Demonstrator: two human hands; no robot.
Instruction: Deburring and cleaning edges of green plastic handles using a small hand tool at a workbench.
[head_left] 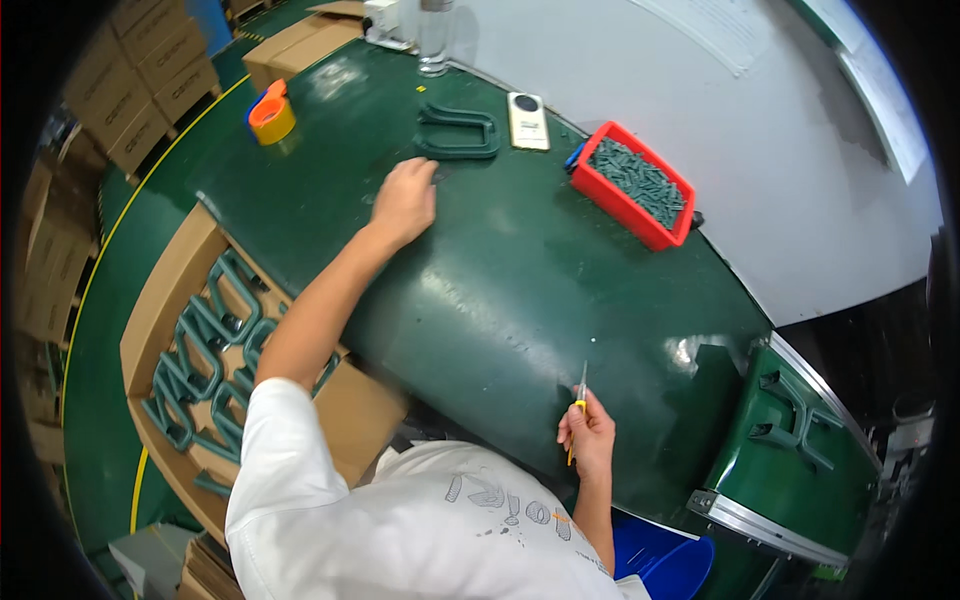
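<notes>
My left hand (pixel 405 200) reaches over the green table beside a pair of dark green U-shaped handles (pixel 460 152). Its fingers are curled together at the handles' near edge, and whatever they hold, if anything, is hidden. Close to the table's front edge, my right hand (pixel 590 435) grips a slim yellow-handled knife (pixel 579 408). The knife's thin metal blade points away from me, above the tabletop.
A red bin (pixel 628 215) of small green pieces stands by the wall, with a phone (pixel 528 122) nearby. Orange tape (pixel 271 118) sits far left. Beside my left arm, a carton (pixel 150 330) holds several green handles. A conveyor (pixel 740 440) carrying green parts lies right.
</notes>
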